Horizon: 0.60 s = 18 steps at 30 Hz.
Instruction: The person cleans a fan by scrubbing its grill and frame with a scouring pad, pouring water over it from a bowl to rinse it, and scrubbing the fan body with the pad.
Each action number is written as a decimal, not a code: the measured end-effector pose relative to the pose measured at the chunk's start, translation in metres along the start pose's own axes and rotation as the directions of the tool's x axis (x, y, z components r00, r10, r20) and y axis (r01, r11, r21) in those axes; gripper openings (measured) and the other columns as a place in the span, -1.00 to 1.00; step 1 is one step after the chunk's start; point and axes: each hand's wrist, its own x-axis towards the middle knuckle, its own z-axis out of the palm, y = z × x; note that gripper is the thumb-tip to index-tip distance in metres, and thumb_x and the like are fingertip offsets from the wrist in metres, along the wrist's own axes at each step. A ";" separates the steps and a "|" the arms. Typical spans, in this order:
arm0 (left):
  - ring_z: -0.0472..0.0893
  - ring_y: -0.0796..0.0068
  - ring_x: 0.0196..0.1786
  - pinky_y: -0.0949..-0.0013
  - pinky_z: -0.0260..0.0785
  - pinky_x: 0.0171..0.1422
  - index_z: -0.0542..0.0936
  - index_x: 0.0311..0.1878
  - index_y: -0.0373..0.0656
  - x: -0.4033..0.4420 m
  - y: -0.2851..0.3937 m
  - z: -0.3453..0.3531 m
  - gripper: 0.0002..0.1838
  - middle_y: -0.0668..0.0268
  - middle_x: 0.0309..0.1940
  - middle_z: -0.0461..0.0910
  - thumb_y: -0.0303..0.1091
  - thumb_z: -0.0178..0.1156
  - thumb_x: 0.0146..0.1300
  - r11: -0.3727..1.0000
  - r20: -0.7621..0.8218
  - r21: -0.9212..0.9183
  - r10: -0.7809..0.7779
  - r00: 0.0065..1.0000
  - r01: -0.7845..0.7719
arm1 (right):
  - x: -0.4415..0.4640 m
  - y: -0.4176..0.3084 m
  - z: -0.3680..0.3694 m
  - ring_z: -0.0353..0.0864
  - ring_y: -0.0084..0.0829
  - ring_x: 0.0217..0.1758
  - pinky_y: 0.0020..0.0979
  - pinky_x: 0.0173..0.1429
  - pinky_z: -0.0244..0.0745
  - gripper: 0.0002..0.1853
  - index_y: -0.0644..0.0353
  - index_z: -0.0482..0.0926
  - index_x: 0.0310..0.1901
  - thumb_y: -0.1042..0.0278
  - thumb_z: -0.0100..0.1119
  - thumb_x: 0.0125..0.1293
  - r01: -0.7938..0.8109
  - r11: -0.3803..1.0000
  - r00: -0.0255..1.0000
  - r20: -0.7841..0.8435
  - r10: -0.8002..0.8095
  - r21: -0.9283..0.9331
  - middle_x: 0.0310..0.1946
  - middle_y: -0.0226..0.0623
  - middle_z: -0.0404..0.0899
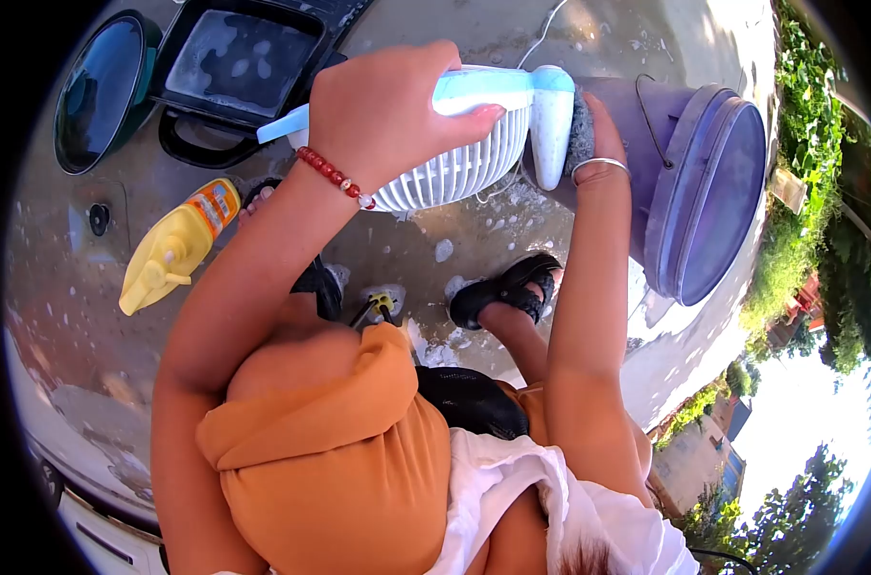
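A small electric fan [454, 177] with a white slatted grille and a light-blue body is held up in front of me. My left hand [397, 105], with a red bead bracelet at the wrist, is closed around its light-blue upper part. My right hand [603, 129], wearing a silver bangle, presses a grey scouring pad [579, 134] against the fan's white end piece. The palm and most of the right fingers are hidden behind the pad and fan. A thin white cord [547, 29] runs up behind the fan.
A purple lidded bucket [680, 192] lies tipped at right. A black basin [243, 57], a round dark lid [98, 91] and a yellow detergent bottle [181, 244] are at left. The wet concrete floor [397, 254] has soap suds around my sandals [502, 292].
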 end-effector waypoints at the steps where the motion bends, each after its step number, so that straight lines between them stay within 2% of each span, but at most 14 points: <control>1: 0.71 0.23 -0.37 0.29 0.50 -0.35 0.72 -0.25 0.03 0.000 0.001 -0.001 -0.56 0.32 -0.43 0.71 0.20 0.41 0.08 1.000 0.003 0.000 -0.006 1.000 0.006 | -0.003 0.007 -0.007 0.77 -0.24 -0.18 -0.26 -0.02 0.69 -0.62 0.24 0.64 0.02 0.11 -0.03 0.53 -0.005 1.000 1.000 -0.001 0.005 0.001 -0.15 -0.18 0.75; 3: 0.71 0.24 -0.37 0.29 0.49 -0.35 0.72 -0.25 0.03 0.002 0.001 -0.001 -0.56 0.32 -0.43 0.71 0.20 0.41 0.07 1.000 0.007 0.004 0.000 1.000 0.000 | -0.003 0.020 -0.024 0.77 -0.25 -0.22 -0.28 -0.10 0.66 -0.62 0.28 0.67 -0.05 0.11 0.02 0.52 -0.009 0.999 0.993 0.115 0.004 0.041 -0.17 -0.15 0.75; 4: 0.71 0.24 -0.37 0.30 0.49 -0.35 0.72 -0.25 0.03 0.002 0.001 -0.001 -0.56 0.32 -0.43 0.71 0.20 0.41 0.08 1.000 0.009 -0.005 -0.001 1.000 0.001 | -0.017 0.020 -0.016 0.77 -0.25 -0.22 -0.28 -0.10 0.66 -0.62 0.28 0.67 -0.05 0.11 0.02 0.52 -0.006 0.999 0.994 0.113 0.001 0.048 -0.17 -0.15 0.75; 5: 0.71 0.24 -0.37 0.30 0.49 -0.36 0.72 -0.26 0.03 0.002 0.001 -0.001 -0.57 0.32 -0.43 0.71 0.20 0.41 0.08 1.000 0.012 -0.015 -0.004 1.000 0.004 | -0.032 0.021 -0.007 0.76 -0.26 -0.27 -0.25 -0.17 0.62 -0.63 0.29 0.67 -0.06 0.11 0.04 0.53 0.160 0.978 0.985 -0.047 -0.167 -0.138 -0.26 -0.19 0.74; 6: 0.71 0.24 -0.37 0.30 0.49 -0.36 0.72 -0.26 0.03 0.002 0.001 -0.001 -0.57 0.32 -0.43 0.71 0.20 0.41 0.08 1.000 0.011 -0.014 0.001 1.000 -0.001 | -0.040 0.023 0.003 0.74 -0.28 -0.32 -0.21 -0.24 0.59 -0.63 0.31 0.67 -0.07 0.12 0.06 0.53 0.283 0.897 0.920 -0.167 -0.354 -0.341 -0.34 -0.23 0.73; 7: 0.70 0.24 -0.38 0.30 0.49 -0.36 0.72 -0.25 0.03 0.001 0.000 0.001 -0.57 0.32 -0.43 0.71 0.20 0.41 0.09 1.000 0.003 -0.007 0.018 1.000 -0.018 | -0.039 0.032 0.012 0.72 -0.19 -0.39 -0.18 -0.32 0.50 -0.58 0.31 0.65 -0.20 0.04 0.09 0.52 0.461 0.667 0.793 -0.066 -0.606 -0.585 -0.43 -0.15 0.71; 8: 0.70 0.23 -0.38 0.30 0.48 -0.37 0.72 -0.25 0.03 0.000 0.001 0.002 -0.57 0.32 -0.44 0.71 0.21 0.41 0.09 0.999 0.001 0.000 0.036 0.999 -0.036 | -0.039 0.035 0.017 0.71 -0.13 -0.40 -0.16 -0.32 0.51 -0.57 0.30 0.63 -0.23 0.01 0.09 0.50 0.410 0.353 0.667 0.012 -0.745 -0.841 -0.43 -0.11 0.70; 9: 0.70 0.23 -0.38 0.30 0.48 -0.37 0.72 -0.25 0.03 -0.001 0.002 0.002 -0.57 0.32 -0.44 0.71 0.21 0.41 0.09 0.999 0.008 0.001 0.039 0.999 -0.039 | -0.051 0.033 0.039 0.70 -0.07 -0.40 -0.14 -0.33 0.52 -0.56 0.28 0.61 -0.26 -0.02 0.10 0.48 0.258 -0.004 0.548 0.150 -0.823 -0.966 -0.43 -0.07 0.69; 10: 0.70 0.23 -0.39 0.30 0.48 -0.38 0.72 -0.24 0.04 -0.001 0.002 0.003 -0.56 0.31 -0.44 0.70 0.21 0.41 0.09 1.000 0.002 0.005 0.024 1.000 -0.024 | -0.043 0.035 0.049 0.69 -0.01 -0.39 -0.10 -0.35 0.55 -0.60 0.21 0.61 -0.24 -0.03 0.13 0.43 0.163 -0.076 0.489 0.147 -0.860 -0.984 -0.42 -0.03 0.67; 11: 0.70 0.22 -0.39 0.29 0.48 -0.38 0.72 -0.24 0.04 -0.001 0.003 0.003 -0.56 0.31 -0.45 0.70 0.22 0.41 0.10 1.000 -0.006 0.007 0.007 1.000 -0.007 | -0.038 0.033 0.053 0.69 -0.01 -0.39 -0.10 -0.35 0.55 -0.60 0.21 0.61 -0.24 -0.03 0.13 0.43 0.160 -0.071 0.490 0.142 -0.860 -0.985 -0.42 -0.03 0.67; 13: 0.70 0.18 -0.40 0.24 0.49 -0.39 0.71 -0.24 0.01 0.002 0.002 0.004 -0.54 0.28 -0.46 0.70 0.23 0.38 0.10 1.000 -0.025 0.008 0.011 1.000 -0.011 | -0.028 0.023 0.062 0.71 -0.04 -0.38 -0.07 -0.36 0.58 -0.64 0.17 0.63 -0.15 0.00 0.14 0.41 0.294 -0.209 0.252 0.286 -0.924 -0.933 -0.42 -0.10 0.68; 14: 0.71 0.15 -0.40 0.18 0.50 -0.39 0.70 -0.24 -0.01 0.003 0.001 0.005 -0.52 0.25 -0.47 0.70 0.24 0.35 0.10 1.000 -0.040 0.005 0.012 0.999 -0.012 | -0.023 0.018 0.063 0.73 -0.07 -0.36 -0.09 -0.35 0.60 -0.62 0.14 0.63 -0.04 -0.01 0.16 0.39 0.266 -0.205 0.311 0.286 -0.906 -0.942 -0.38 -0.13 0.70; 18: 0.72 0.17 -0.38 0.21 0.51 -0.37 0.72 -0.23 -0.01 0.010 -0.003 -0.001 -0.49 0.24 -0.45 0.72 0.28 0.33 0.13 0.999 -0.031 -0.013 -0.032 0.999 0.032 | -0.023 0.019 0.056 0.73 -0.03 -0.34 -0.10 -0.32 0.61 -0.56 0.18 0.61 0.10 0.00 0.18 0.38 0.314 -0.240 0.314 0.339 -0.887 -0.919 -0.28 -0.08 0.71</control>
